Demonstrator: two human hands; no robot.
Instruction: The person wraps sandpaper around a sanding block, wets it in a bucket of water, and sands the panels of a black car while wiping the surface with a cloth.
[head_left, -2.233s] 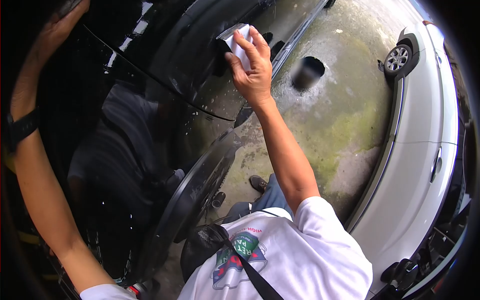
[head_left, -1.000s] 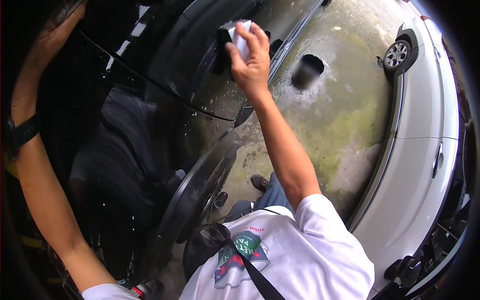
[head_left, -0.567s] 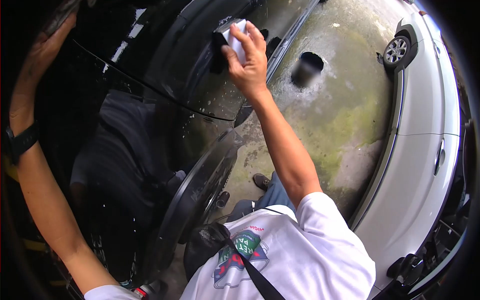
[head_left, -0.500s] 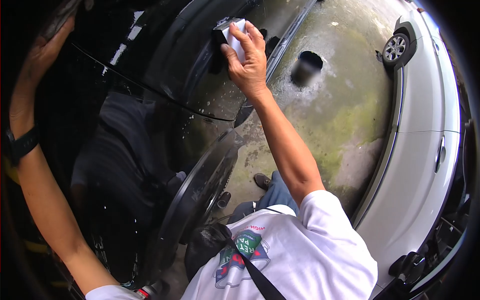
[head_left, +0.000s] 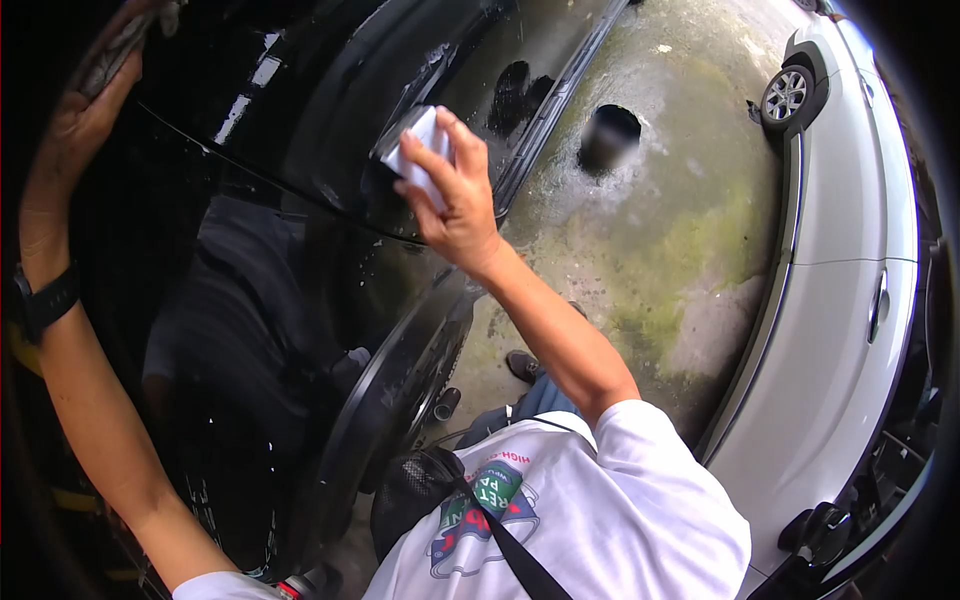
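My right hand grips a pale block with a dark underside, perhaps a sponge block, between thumb and fingers. The block's dark face is against the glossy black car panel, just beyond the panel seam. At the upper left, my left hand is closed on a crumpled grey cloth beside the black bodywork; the dark edge of the view hides part of both. Whitish streaks and small specks mark the black paint around the block.
A white car stands on the right, across a strip of stained concrete floor. The black car's wheel arch curves close to my body. A black mesh bag hangs at my front on a strap.
My right hand has drawn the block down and to the left along the black panel, nearer to the seam. My left hand has shifted only slightly, still with the cloth.
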